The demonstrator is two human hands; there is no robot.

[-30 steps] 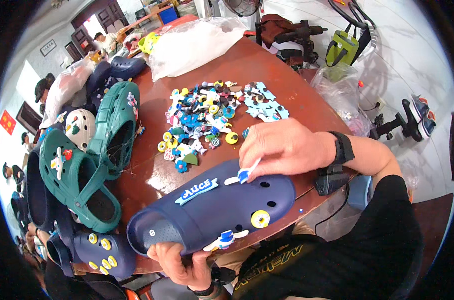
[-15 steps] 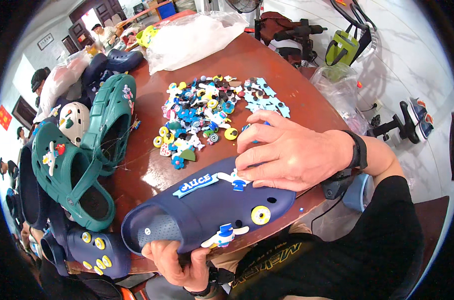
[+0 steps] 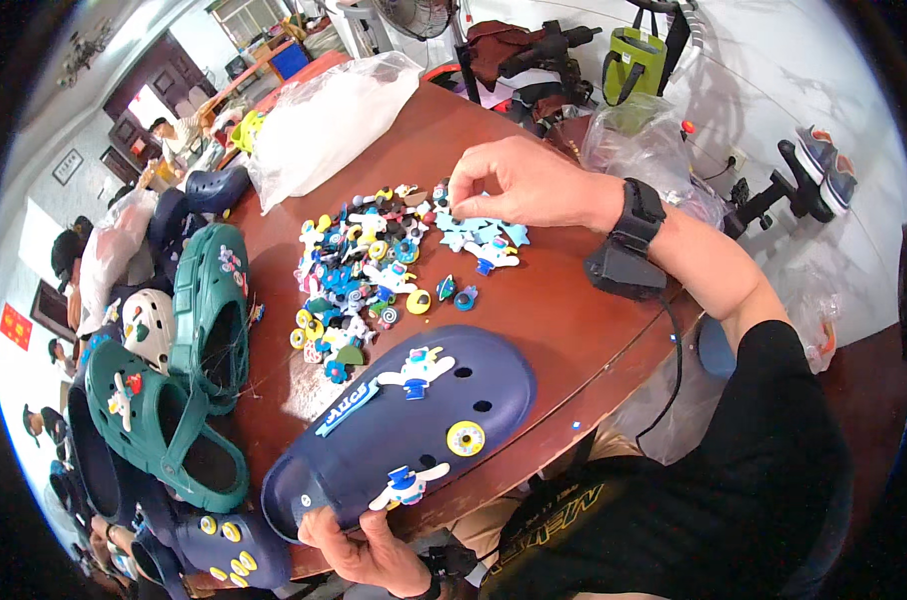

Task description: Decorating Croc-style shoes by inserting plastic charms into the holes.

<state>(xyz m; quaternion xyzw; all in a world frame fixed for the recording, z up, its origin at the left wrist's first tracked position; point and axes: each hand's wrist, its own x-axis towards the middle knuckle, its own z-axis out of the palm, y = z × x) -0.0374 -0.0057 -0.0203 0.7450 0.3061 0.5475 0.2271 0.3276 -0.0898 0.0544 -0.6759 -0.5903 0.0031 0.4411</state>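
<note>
A navy clog lies on the table in front of me, its heel opening toward the lower left. My left hand grips that opening's rim. Fixed on the clog are a light-blue name-strip charm, two white long-eared character charms with blue parts, and a yellow-and-white ring charm. Dark holes show between them. My right hand is over the far right of a heap of mixed shoe charms, fingertips pinched beside light-blue star charms. What the pinch holds, if anything, is hidden.
Green clogs, a white clog and a navy clog with yellow charms crowd the left side. A clear plastic bag lies at the far end. A cable hangs from my right wrist device. People sit farther off at left.
My right hand has lifted off the clog and moved away to the charm heap. A white character charm now shows near the stars. My left hand still grips the clog.
</note>
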